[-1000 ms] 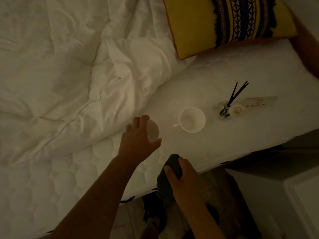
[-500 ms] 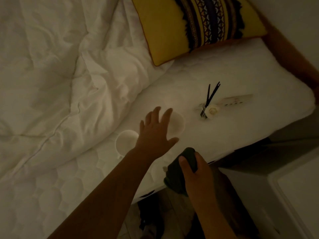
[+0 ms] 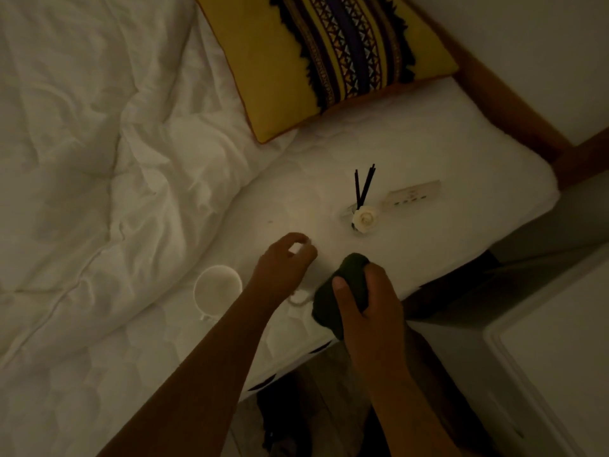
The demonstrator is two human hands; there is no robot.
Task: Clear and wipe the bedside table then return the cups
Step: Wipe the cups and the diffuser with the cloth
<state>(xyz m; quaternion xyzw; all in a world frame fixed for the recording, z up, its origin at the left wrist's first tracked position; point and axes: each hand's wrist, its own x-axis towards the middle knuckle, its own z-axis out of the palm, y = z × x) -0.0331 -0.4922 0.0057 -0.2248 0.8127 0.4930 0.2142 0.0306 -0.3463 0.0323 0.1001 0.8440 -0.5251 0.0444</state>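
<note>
The right hand [image 3: 372, 319] grips a dark cloth [image 3: 351, 282] at the mattress [image 3: 428, 153] edge. Beside it, the left hand [image 3: 283, 263] curls over a second cup [image 3: 297, 248], mostly hidden. Just left stands an empty white cup [image 3: 217, 290], upright on the mattress.

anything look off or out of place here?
Yes. A white cup and a reed diffuser stand on the soft mattress, where they could tip. The left hand grips a second cup; the right hand holds a dark cloth. No spill visible.
</note>
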